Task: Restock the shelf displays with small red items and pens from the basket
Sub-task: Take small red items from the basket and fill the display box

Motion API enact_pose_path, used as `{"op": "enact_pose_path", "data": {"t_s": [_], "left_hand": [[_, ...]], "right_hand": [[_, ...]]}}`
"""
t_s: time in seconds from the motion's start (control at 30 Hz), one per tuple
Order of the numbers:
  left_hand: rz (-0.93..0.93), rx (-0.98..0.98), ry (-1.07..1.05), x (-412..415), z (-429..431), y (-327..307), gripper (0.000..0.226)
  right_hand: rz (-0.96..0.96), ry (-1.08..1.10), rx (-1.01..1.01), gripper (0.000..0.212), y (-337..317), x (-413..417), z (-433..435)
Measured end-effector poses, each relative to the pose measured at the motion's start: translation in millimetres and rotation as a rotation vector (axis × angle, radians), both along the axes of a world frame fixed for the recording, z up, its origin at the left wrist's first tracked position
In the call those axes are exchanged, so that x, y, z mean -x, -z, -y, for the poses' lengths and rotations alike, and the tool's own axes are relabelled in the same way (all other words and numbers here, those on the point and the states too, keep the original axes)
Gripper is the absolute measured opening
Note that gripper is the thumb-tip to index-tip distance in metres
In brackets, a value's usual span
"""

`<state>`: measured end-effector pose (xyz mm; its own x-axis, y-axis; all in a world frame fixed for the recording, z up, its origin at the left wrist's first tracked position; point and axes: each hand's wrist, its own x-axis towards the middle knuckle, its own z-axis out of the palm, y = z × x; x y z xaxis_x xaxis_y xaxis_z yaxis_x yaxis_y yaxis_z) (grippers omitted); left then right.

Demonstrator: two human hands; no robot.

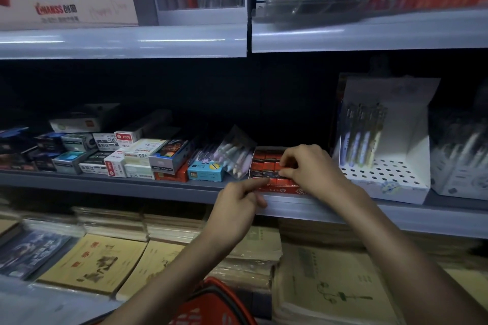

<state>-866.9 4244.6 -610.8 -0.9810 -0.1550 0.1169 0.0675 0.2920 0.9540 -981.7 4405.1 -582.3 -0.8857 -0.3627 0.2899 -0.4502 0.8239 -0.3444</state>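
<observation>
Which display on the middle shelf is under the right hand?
The red tray of small red items, just left of the white pen stand with holes.

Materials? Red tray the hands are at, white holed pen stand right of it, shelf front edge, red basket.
Red tray: likely printed cardboard; matte, folded front lip.
White pen stand: probably card; flat creased panels, punched holes.
Shelf front edge: painted metal or plastic, unclear; smooth grey, faint sheen.
Red basket: moulded plastic, by its open lattice; blurred.

shelving: grey metal shelf edges [121, 42], tiered | back panel [184, 87]: black, shadowed | light: dim, glare on upper edge
</observation>
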Motion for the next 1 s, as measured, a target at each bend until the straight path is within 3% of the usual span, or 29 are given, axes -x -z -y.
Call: {"op": "enact_pose_path", "data": {"t_s": [0.07,0.17,0.23,0.4,0.53,0.67,0.73,0.8,0.93,1.0], "left_hand": [[0.045,-0.313,0.036,-3,2,-12,0.048],[0.069,-0.952,0.176,-6,4,-29,0.057],[0.040,-1.147,0.214,-7,4,-38,0.059],[-0.015,-1.278,0.229,-5,-3,-54,0.064],[0.036,-1.276,0.210,5,-9,-52,0.068],[0.075,-1.219,0.308,7,-17,-47,0.065],[0.024,-1.092,0.293,10,-20,-43,0.046],[-0.057,-0.740,0.145,12,-20,-36,0.041],[-0.342,0.448,-0.079,12,-10,-1,0.036],[-0.375,0.850,-0.104,13,-5,14,0.044]], "right_hand": [[-0.044,-0.011,0.016,0.018,-5,-5,-1],[-0.059,-0.080,0.180,0.012,-23,-20,-2],[0.011,-0.152,0.309,0.013,-38,-37,0],[0.119,-0.247,0.519,0.019,-51,-63,4],[0.149,-0.401,0.373,0.040,-42,-67,2],[0.005,-0.372,0.386,0.030,-40,-62,-6],[0.017,-0.340,0.450,0.020,-45,-58,-16],[0.028,-0.259,0.463,0.015,-48,-50,-28],[-0.060,-0.015,0.300,0.014,-36,-32,-40],[-0.112,0.054,0.201,0.014,-26,-25,-38]]}}
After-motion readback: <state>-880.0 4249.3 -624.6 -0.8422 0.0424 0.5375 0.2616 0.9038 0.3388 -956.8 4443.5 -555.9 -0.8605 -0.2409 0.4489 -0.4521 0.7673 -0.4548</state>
